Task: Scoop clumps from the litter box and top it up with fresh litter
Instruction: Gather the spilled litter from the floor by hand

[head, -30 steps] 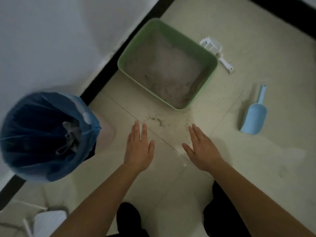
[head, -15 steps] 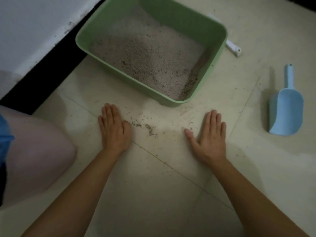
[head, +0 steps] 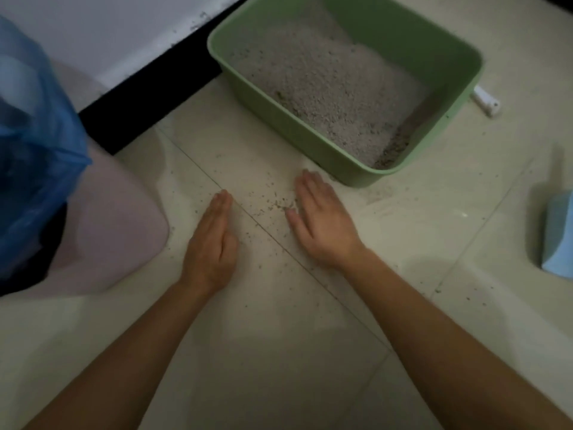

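A green litter box (head: 459,38) with grey litter (head: 328,85) sits on the tiled floor at the upper right. Spilled litter grains (head: 266,203) lie scattered on the tile in front of it. My left hand (head: 214,243) stands on its edge with straight fingers, left of the grains. My right hand (head: 319,218) lies flat, palm down, on the floor just right of the grains, its fingertips close to the box's front corner. Neither hand holds anything.
A pink bin (head: 102,231) lined with a blue bag (head: 34,144) stands at the left. A light blue scoop (head: 558,234) lies at the right edge. A white scoop handle (head: 486,102) pokes out behind the box. A black baseboard (head: 148,97) runs along the wall.
My hands have drawn closer together around the spilled grains; the left one turned from flat onto its edge. The view shifted so the bin and bag are back in sight at the left.
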